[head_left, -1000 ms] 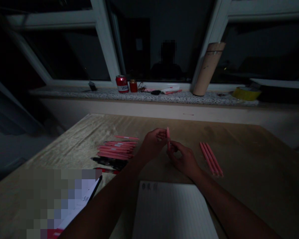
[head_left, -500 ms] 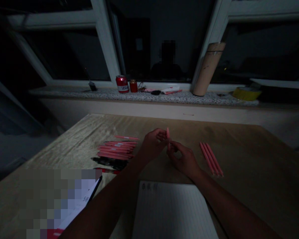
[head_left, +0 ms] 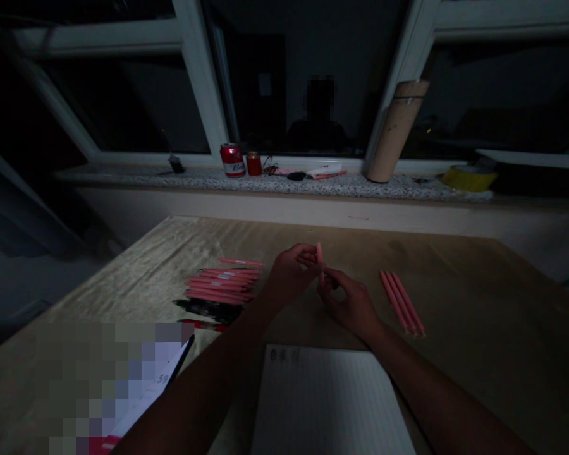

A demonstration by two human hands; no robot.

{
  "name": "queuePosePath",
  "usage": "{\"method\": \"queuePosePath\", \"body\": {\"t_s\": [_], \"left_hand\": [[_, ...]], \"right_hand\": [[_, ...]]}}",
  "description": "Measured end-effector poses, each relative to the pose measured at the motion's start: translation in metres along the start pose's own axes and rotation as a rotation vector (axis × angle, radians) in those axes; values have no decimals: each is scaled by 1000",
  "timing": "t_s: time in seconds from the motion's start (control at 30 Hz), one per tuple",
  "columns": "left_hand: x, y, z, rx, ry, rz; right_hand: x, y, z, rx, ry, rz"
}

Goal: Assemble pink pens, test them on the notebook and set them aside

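A pink pen (head_left: 319, 254) is held upright above the middle of the table. My left hand (head_left: 294, 268) pinches its upper part, while the fingertips of my right hand (head_left: 351, 302) close on its lower end. Left of my hands lies a pile of pink pens (head_left: 222, 285), with a single pink pen (head_left: 240, 261) just beyond it. Black pens (head_left: 208, 309) and a red pen (head_left: 203, 325) lie on the near side of the pile. To the right, 3 pink pens (head_left: 402, 303) rest side by side. A lined notebook (head_left: 332, 401) lies open below my hands.
A phone (head_left: 146, 385), partly blurred out, lies at the front left. On the stone windowsill (head_left: 194, 180) stand a red can (head_left: 232, 160), a small red jar (head_left: 254, 164), a tan cylinder (head_left: 398, 131) and a roll of yellow tape (head_left: 468, 178).
Both hands keep nearly the same hold on the pink pen. The digits on the phone screen have gone from 58 to 59.
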State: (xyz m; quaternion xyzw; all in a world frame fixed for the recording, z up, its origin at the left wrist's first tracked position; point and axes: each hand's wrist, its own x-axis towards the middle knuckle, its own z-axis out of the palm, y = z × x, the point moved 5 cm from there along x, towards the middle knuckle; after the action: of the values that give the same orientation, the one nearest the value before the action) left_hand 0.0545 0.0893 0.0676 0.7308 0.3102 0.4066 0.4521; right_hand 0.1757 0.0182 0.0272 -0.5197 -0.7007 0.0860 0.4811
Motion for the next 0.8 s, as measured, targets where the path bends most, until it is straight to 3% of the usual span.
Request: {"method": "queuePosePath", "body": {"t_s": [0.3,0.57,0.8], "left_hand": [[-1,3,1,-35,-66,12],[1,2,-2,12,45,-19],[0,7,-3,9,-14,-13]], "right_hand": [[-1,1,0,-3,2,-1],[0,0,0,-9,-1,-11],[-1,-1,0,-8,-16,-15]]}}
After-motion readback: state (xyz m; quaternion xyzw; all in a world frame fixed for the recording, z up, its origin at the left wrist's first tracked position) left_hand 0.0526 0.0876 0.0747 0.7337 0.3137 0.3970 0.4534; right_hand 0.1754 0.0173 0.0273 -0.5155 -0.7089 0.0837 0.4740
